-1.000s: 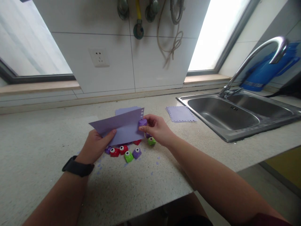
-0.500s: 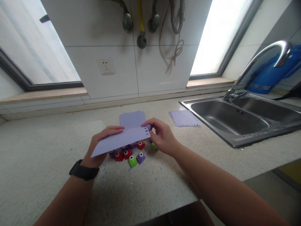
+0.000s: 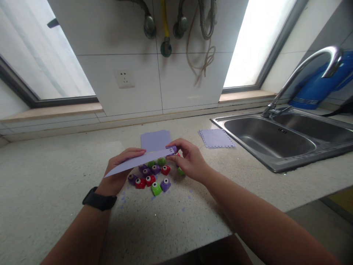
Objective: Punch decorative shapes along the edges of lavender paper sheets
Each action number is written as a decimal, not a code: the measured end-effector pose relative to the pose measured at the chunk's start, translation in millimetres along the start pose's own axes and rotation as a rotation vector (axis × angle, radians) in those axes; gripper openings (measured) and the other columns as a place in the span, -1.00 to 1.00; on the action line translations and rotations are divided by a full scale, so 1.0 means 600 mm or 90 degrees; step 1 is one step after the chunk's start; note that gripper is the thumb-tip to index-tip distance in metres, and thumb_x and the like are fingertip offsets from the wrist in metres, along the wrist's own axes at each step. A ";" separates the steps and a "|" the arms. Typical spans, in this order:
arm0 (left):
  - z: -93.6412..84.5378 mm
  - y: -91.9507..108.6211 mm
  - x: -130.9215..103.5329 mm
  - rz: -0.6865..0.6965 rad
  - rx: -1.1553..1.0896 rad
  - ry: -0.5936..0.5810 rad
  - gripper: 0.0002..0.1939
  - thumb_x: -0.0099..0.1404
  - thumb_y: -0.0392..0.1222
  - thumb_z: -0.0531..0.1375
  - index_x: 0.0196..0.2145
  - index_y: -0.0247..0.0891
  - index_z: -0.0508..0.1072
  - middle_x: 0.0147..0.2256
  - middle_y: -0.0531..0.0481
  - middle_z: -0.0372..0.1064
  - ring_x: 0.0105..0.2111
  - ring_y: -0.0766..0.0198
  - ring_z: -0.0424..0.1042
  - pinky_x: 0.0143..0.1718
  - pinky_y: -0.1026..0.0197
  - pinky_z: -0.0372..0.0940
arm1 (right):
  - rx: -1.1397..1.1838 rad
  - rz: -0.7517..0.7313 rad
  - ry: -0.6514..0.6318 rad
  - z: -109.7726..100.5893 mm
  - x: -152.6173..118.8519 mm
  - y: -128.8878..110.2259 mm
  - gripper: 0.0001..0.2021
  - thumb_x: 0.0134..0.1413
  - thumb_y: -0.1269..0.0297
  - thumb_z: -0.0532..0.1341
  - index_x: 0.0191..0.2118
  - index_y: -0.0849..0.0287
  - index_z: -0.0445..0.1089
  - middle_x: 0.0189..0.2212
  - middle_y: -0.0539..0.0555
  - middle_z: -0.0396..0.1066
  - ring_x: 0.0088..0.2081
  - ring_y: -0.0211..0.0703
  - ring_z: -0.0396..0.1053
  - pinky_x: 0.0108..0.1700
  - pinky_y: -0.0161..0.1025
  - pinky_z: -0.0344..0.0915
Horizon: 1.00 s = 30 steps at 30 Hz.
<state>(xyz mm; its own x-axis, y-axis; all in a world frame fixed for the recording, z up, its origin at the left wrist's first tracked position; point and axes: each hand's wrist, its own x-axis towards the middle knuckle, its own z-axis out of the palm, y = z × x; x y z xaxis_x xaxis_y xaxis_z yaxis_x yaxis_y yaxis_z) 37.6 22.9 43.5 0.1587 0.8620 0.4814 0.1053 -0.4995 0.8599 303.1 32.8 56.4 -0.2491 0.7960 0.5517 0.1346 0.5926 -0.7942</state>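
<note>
A sheet of lilac paper (image 3: 140, 159) is held above the counter, tilted nearly edge-on. My left hand (image 3: 121, 165) grips its left part, fingers along the far edge. My right hand (image 3: 189, 158) is closed around a purple craft punch (image 3: 174, 148) at the sheet's right end, where a few small holes show; fingers partly hide the punch. Below the sheet several small craft punches stand on the counter, among them a red punch (image 3: 140, 183), a light green punch (image 3: 156, 188) and a purple punch (image 3: 166, 184).
Behind the held sheet lies a stack of plain lilac paper (image 3: 156, 139). Right of it is a pile of lilac sheets with punched edges (image 3: 217, 138). Tiny paper bits (image 3: 123, 200) dot the counter (image 3: 68, 158). A steel sink (image 3: 264, 136) with a tap (image 3: 303, 66) occupies the right.
The sheet has tipped flatter to my view, uncovering more punches beneath it. My right thumb has shifted up and left under the sheet's right end.
</note>
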 end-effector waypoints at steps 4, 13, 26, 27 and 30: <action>-0.002 0.000 -0.001 -0.007 0.059 0.012 -0.78 0.27 -0.09 0.35 -0.15 -0.16 0.67 -0.11 -0.13 0.59 -0.09 0.03 0.53 0.01 0.05 0.40 | 0.013 0.031 -0.003 0.003 0.002 0.009 -0.69 0.04 0.31 0.42 -0.06 0.07 0.47 -0.18 0.07 0.49 -0.15 -0.08 0.41 -0.02 -0.06 0.33; 0.011 -0.006 0.002 -0.190 0.063 0.163 -0.54 0.13 0.07 0.42 -0.12 -0.31 0.63 -0.14 -0.15 0.63 -0.12 -0.03 0.57 -0.01 0.00 0.44 | 0.062 0.136 -0.014 -0.004 0.008 0.024 -0.61 0.06 0.13 0.41 0.00 0.10 0.46 -0.29 0.05 0.46 -0.29 -0.15 0.38 -0.20 -0.13 0.37; 0.011 -0.009 0.007 -0.229 0.047 0.187 -0.42 0.10 0.09 0.43 -0.06 -0.39 0.57 -0.07 -0.26 0.60 -0.09 -0.06 0.58 0.00 -0.03 0.45 | 0.198 0.219 0.082 -0.013 0.025 0.038 -0.67 0.12 -0.01 0.35 -0.20 0.17 0.49 -0.23 0.14 0.58 -0.34 -0.20 0.42 -0.20 -0.16 0.36; 0.011 -0.009 0.008 -0.227 0.050 0.188 -0.43 0.11 0.09 0.42 -0.06 -0.40 0.57 -0.07 -0.26 0.60 -0.08 -0.06 0.58 0.01 -0.03 0.44 | 0.198 0.221 0.079 -0.014 0.025 0.038 -0.67 0.13 -0.02 0.34 -0.20 0.17 0.48 -0.23 0.15 0.58 -0.34 -0.19 0.43 -0.20 -0.16 0.36; 0.011 -0.009 0.008 -0.222 0.048 0.196 -0.45 0.11 0.07 0.42 -0.06 -0.39 0.57 -0.06 -0.26 0.60 -0.08 -0.04 0.58 0.01 -0.02 0.44 | 0.159 0.213 0.063 -0.015 0.025 0.040 -0.66 0.15 -0.04 0.32 -0.23 0.18 0.50 -0.26 0.13 0.56 -0.32 -0.19 0.42 -0.19 -0.16 0.33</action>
<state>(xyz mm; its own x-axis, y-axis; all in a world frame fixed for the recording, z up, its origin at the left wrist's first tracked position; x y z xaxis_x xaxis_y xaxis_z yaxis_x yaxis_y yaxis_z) 44.5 29.2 40.0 -0.1968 0.9591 0.2035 0.1739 -0.1701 0.9699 311.4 60.1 47.7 -0.1355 0.9546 0.2655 -0.0469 0.2615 -0.9641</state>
